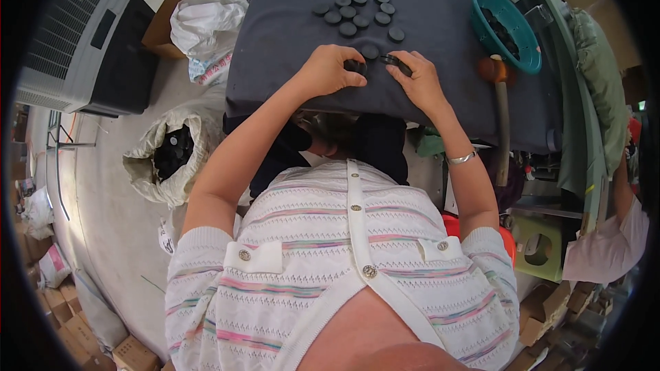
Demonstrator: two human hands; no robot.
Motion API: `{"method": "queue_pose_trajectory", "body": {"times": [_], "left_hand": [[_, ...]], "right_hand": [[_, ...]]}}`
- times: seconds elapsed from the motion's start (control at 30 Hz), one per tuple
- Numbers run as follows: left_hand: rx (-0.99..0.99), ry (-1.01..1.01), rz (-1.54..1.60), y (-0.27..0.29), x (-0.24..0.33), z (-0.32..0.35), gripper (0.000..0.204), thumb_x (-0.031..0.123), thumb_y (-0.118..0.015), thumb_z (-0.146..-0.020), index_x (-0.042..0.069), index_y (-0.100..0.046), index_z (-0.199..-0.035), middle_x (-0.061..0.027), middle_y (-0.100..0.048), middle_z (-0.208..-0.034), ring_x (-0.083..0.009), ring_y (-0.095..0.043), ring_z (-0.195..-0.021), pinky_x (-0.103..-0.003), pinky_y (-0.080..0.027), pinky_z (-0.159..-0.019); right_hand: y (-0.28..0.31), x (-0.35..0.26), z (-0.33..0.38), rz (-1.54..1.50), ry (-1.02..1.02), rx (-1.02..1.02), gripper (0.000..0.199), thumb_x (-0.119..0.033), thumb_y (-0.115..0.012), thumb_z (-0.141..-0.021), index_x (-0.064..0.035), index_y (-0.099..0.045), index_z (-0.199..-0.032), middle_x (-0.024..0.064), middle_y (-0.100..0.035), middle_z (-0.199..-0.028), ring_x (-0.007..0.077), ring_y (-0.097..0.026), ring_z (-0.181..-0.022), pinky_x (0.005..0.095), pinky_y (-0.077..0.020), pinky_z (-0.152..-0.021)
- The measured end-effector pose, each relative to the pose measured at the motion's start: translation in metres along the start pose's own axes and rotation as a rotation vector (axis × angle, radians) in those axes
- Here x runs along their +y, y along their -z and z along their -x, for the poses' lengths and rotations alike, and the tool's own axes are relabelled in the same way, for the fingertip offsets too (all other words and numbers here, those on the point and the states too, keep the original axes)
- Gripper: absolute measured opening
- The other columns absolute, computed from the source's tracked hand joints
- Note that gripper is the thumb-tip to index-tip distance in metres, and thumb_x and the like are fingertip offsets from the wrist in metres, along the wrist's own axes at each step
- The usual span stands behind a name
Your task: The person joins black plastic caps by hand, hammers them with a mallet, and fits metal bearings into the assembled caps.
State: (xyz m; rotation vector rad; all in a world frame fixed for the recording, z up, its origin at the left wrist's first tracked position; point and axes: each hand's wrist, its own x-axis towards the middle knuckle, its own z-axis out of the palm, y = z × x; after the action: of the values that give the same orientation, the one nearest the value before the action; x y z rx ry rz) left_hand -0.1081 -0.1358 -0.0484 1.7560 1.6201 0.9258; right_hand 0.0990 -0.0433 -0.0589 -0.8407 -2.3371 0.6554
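Hands (330, 69) (416, 79) pinching black discs (355, 66) on cloth (275, 41).

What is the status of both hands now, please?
Left hand fingers closed on a dark round disc. Right hand fingers pinching another dark part. More discs grouped on the grey cloth ahead. Nothing blocking.

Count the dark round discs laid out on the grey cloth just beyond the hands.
11 discs lie clustered on the grey cloth, ahead of the left hand and right hand; others may hide under the hands.
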Motion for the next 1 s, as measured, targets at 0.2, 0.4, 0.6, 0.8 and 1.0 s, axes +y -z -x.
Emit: {"method": "queue_pose_trajectory", "body": {"times": [0.2, 0.4, 0.6, 0.8, 1.0], "left_hand": [[0.214, -0.032, 0.095, -0.011, -0.010, 0.003, 0.038, 0.019, -0.078, -0.068, 0.003, -0.067, -0.101, -0.0133, -0.067, -0.080, -0.0241, -0.065, -0.071, -0.031, -0.051, -0.066], [0.066, 0.300, 0.887, 0.001, -0.005, 0.006, 0.037, 0.015, -0.074, -0.078, 0.003, -0.061, -0.110, -0.0068, -0.060, -0.073, -0.0104, -0.053, -0.050, -0.019, -0.037, -0.041], [0.146, 0.211, 1.450, 0.011, -0.016, 0.038, 0.042, 0.026, -0.068, -0.083, 0.006, -0.054, -0.117, -0.0096, -0.060, -0.078, -0.0119, -0.051, -0.049, -0.020, -0.036, -0.039], [0.432, 0.110, 1.523, 0.034, -0.030, 0.104, 0.046, 0.036, -0.070, -0.080, 0.009, -0.053, -0.113, -0.0110, -0.061, -0.081, -0.0133, -0.048, -0.051, -0.020, -0.032, -0.041], [1.238, 0.282, 1.386, 0.091, -0.129, 0.233, 0.024, 0.021, -0.070, -0.082, 0.009, -0.055, -0.096, -0.0090, -0.061, -0.076, -0.0146, -0.053, -0.053, -0.022, -0.039, -0.040]], "right_hand": [[-0.001, 0.003, 0.001, 0.056, 0.007, 0.104, 0.024, -0.013, -0.069, -0.081, -0.0072, -0.064, -0.103, 0.0119, -0.059, -0.081, 0.0278, -0.059, -0.074, 0.0347, -0.0470, -0.068], [0.002, -0.014, 0.000, -0.260, -0.030, 0.051, 0.024, -0.012, -0.069, -0.082, -0.0022, -0.063, -0.102, 0.0100, -0.060, -0.082, 0.0206, -0.058, -0.076, 0.0305, -0.0460, -0.070], [-0.011, -0.056, -0.007, -0.612, -0.242, -0.129, 0.020, -0.012, -0.066, -0.086, -0.0013, -0.062, -0.102, 0.0014, -0.058, -0.075, 0.0059, -0.050, -0.057, 0.0224, -0.0404, -0.050], [-0.016, -0.078, 0.010, -1.067, -0.375, -0.125, 0.025, -0.012, -0.061, -0.089, -0.0014, -0.060, -0.112, 0.0038, -0.060, -0.081, 0.0061, -0.048, -0.051, 0.0190, -0.0337, -0.037], [-0.067, -0.134, -0.011, -1.050, -0.338, -0.445, 0.027, -0.015, -0.064, -0.088, -0.0002, -0.061, -0.110, 0.0040, -0.061, -0.083, 0.0066, -0.050, -0.049, 0.0183, -0.0347, -0.038]]}}
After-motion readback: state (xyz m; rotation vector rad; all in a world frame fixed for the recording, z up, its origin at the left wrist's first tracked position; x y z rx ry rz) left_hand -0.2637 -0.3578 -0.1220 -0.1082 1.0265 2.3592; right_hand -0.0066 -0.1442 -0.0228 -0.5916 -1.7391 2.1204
